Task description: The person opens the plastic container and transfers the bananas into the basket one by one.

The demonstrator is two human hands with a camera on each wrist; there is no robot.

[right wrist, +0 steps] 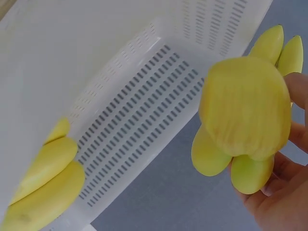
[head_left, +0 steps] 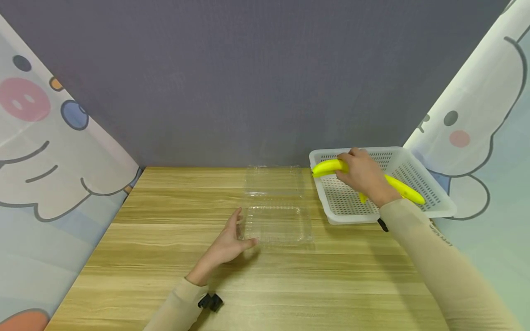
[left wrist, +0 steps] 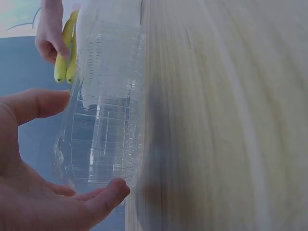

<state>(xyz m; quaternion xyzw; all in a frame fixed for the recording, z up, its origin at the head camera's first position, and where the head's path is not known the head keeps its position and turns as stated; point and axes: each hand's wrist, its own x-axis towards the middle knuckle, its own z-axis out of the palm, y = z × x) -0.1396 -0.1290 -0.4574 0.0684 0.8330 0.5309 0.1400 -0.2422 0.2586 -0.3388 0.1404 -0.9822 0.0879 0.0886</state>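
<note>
A bunch of yellow bananas [head_left: 329,167] is gripped by my right hand [head_left: 364,177] over the white basket [head_left: 343,218]. In the right wrist view the held bunch [right wrist: 245,106] shows several bananas joined at a thick stem end. More bananas [head_left: 406,189] lie inside the basket's right part, partly hidden by the hand and sleeve. A clear plastic clamshell box [head_left: 277,225] stands with its lid [head_left: 274,180] folded back towards the wall. At the box's left side is my left hand [head_left: 227,243], thumb and fingers spread about its near left corner.
The wooden tabletop [head_left: 186,197] meets a grey back wall [head_left: 227,82]. Cartoon-printed panels [head_left: 54,151] flank the left and right sides. The basket has slotted walls and stands right of the clamshell box, near the right panel.
</note>
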